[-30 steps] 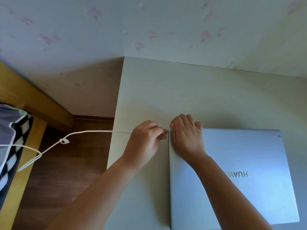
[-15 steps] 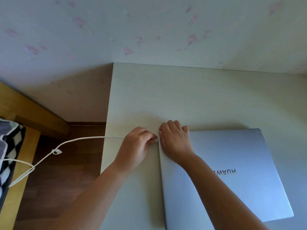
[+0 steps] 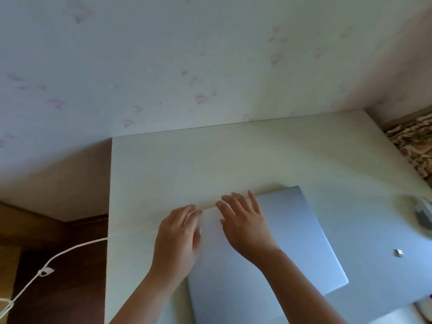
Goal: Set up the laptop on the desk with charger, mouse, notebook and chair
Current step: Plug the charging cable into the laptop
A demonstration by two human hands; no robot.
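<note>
Closed laptop (image 3: 280, 253) flat on tabletop (image 3: 163, 171), long axis running left-right. Left hand (image 3: 180, 239) at its left edge, nearer white charger cable (image 3: 70, 250); right hand (image 3: 245, 223) atop lid. Both spread loose, holding nothing.

Closed laptop (image 3: 292, 242) on desk (image 3: 233, 160); charger cable (image 3: 70, 250) trails off left edge; mouse (image 3: 424, 212) far right.

Left hand (image 3: 178, 237): bare, no glove, ring or watch visible.
Right hand (image 3: 245, 222): bare, fingers slim, nails short and unpainted.
Forearms: both bare to the frame's lower edge, entering from 6 o'clock; no sleeve, cuff or band in view.
Sharpness: slightly blurred, so finer marks cannot be told.
</note>
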